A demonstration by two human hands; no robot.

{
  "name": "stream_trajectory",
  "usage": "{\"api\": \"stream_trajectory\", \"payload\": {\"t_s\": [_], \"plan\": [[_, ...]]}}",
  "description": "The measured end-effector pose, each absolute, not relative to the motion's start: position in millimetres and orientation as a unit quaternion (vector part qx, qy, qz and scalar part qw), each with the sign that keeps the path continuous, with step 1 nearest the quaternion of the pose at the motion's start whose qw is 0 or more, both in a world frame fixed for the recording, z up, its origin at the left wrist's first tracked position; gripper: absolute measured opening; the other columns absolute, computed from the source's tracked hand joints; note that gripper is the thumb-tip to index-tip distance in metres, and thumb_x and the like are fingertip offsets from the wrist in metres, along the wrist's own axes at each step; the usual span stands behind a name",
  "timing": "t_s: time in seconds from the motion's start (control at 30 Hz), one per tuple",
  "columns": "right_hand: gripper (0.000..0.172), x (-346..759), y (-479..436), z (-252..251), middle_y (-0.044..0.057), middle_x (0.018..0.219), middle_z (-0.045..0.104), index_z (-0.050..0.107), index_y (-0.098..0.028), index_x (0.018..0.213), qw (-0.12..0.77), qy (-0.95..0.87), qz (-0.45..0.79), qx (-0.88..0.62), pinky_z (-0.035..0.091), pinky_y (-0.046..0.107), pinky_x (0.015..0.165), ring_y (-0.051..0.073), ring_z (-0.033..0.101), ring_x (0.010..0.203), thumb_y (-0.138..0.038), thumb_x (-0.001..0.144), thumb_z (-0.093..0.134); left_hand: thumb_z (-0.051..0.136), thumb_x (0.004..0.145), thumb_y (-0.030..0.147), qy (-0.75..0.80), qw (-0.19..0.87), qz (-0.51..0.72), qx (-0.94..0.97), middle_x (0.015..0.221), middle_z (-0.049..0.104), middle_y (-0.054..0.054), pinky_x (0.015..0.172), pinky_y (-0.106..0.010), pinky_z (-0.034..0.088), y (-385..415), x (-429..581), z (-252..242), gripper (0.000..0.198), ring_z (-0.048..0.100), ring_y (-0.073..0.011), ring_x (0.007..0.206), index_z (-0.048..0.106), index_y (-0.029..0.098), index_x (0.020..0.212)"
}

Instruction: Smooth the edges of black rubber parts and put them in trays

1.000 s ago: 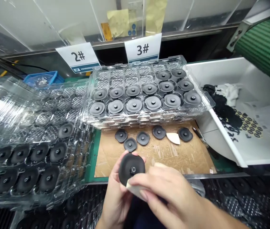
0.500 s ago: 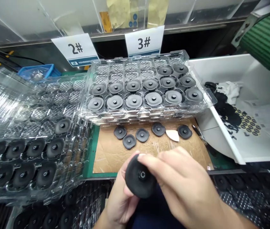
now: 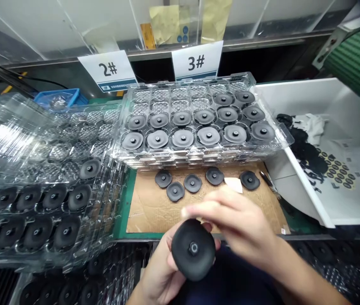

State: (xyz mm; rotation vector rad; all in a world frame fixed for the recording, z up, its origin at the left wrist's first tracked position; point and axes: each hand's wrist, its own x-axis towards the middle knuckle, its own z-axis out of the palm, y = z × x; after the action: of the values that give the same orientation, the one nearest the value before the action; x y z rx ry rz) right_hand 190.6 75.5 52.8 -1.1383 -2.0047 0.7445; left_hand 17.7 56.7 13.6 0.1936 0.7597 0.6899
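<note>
My left hand (image 3: 164, 271) grips a round black rubber-like disc (image 3: 193, 250) with a small raised hub at its centre, tilted so that the hub side faces me. Behind the disc's right edge its fingertips show. Over the upper edge of the disc is my right hand (image 3: 240, 224), slightly blurred, index finger stretched out and thumb hidden. I see nothing held in it. Several like discs (image 3: 192, 183) lie beyond my hands on a cardboard sheet (image 3: 148, 212), beside a small white piece (image 3: 234, 184).
A stack of clear trays (image 3: 199, 159), partly filled with black discs, stands behind the cardboard. More clear trays (image 3: 100, 186) are at left. On the right, a white bin (image 3: 313, 190) holds black scraps and papers. A pen-like tool (image 3: 269, 183) lies near the bin.
My right hand has come away from the disc's face, its index finger now straighter. The disc in my left hand sits slightly lower and more to the right in view.
</note>
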Motion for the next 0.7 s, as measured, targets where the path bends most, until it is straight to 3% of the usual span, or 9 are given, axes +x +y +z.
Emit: {"api": "stream_trajectory", "payload": {"t_s": [0.17,0.37,0.47,0.57,0.7], "plan": [[0.027,211,57,-12,0.005,0.097,0.064,0.058,-0.022,0.111,0.309,-0.686,0.313,-0.579,0.047,0.029,0.077,0.016,0.058,0.088,-0.017,0.089,0.044,0.073,0.061,0.009,0.287,0.904,0.312,0.049,0.101,0.069,-0.002,0.073,-0.030,0.054,59,11,19,0.042,0.066,-0.0251,0.089,0.065,0.027,0.098],[0.022,198,25,-71,0.001,0.071,0.067,0.068,-0.022,0.090,0.237,-0.705,0.332,-0.580,0.049,0.028,0.063,0.015,0.061,0.068,-0.013,0.083,0.050,0.070,0.066,0.015,0.252,0.906,0.336,0.048,0.104,0.068,-0.006,0.071,-0.030,0.054,57,10,5,0.040,0.065,-0.0271,0.091,0.062,0.025,0.105],[0.024,204,35,-56,0.003,0.086,0.068,0.065,-0.021,0.100,0.262,-0.685,0.319,-0.601,0.049,0.031,0.072,0.017,0.062,0.080,-0.016,0.086,0.047,0.068,0.070,0.017,0.214,0.913,0.341,0.058,0.109,0.066,-0.007,0.074,-0.031,0.054,55,12,4,0.041,0.064,-0.0272,0.094,0.060,0.025,0.109],[0.026,207,47,-11,0.004,0.103,0.065,0.058,-0.023,0.111,0.323,-0.654,0.294,-0.618,0.046,0.028,0.079,0.015,0.059,0.093,-0.019,0.088,0.046,0.069,0.069,0.022,0.204,0.914,0.343,0.069,0.112,0.065,-0.008,0.077,-0.031,0.053,53,14,4,0.044,0.063,-0.0279,0.097,0.059,0.024,0.112],[0.028,190,56,47,0.001,0.093,0.067,0.057,-0.027,0.113,0.386,-0.761,0.241,-0.462,0.042,0.029,0.070,0.014,0.058,0.079,-0.019,0.090,0.043,0.072,0.065,0.026,0.285,0.894,0.337,0.069,0.103,0.068,-0.008,0.080,-0.032,0.051,49,18,4,0.044,0.063,-0.0250,0.093,0.062,0.019,0.108]]}}
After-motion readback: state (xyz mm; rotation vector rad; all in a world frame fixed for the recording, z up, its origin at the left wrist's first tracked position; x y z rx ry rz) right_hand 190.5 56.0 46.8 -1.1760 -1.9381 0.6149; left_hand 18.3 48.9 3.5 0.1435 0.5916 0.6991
